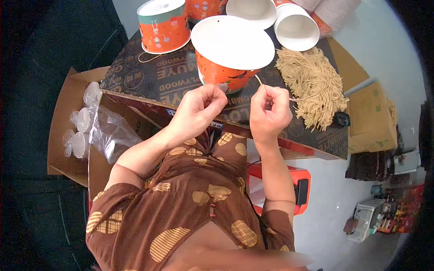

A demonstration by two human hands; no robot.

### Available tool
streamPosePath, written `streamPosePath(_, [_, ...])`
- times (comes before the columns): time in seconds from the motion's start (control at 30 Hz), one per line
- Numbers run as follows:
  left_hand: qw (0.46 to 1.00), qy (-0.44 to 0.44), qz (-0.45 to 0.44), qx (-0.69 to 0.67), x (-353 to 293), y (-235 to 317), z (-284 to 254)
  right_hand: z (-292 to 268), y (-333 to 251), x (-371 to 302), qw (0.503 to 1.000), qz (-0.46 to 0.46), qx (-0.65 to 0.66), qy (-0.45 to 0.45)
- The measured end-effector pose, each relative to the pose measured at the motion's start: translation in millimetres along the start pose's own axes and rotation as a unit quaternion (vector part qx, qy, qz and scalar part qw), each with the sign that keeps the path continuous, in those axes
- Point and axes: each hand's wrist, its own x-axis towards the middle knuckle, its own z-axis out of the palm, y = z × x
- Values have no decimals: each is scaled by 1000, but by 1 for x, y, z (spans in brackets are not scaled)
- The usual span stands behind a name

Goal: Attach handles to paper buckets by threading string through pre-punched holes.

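Observation:
An orange paper bucket with a white inside stands on the table in front of me, its open mouth tilted toward me. A thin beige cord comes from the bucket's rim to my right hand. The fingers there are pinched on it, and a tail sticks out to the right. My left hand is closed, thumb against fingers, beside the bucket's lower front. What it holds, if anything, is hidden. To the right lies a heap of beige cords.
On the dark printed board table, an upturned orange bucket with a cord loop stands back left. More white-lined buckets lie behind. A carton with bagged white lids is left; another carton is right.

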Motion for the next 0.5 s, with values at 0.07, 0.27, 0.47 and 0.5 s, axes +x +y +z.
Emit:
streamPosePath(0.07, [1000,1,-5,-5,0,-2,-1,3,3,1,1000,-8,-5,1])
streamPosePath(0.27, [1000,-10,17,-6,0,-11,-5,9,6,3,1000,-25,-4,2])
streamPosePath(0.47, [1000,-14,14,10,-1,-9,-8,13,6,6,999,-30,-15,-3])
streamPosePath(0.5, [1000,2,15,8,-1,-7,-6,14,6,6,1000,-27,-10,-2])
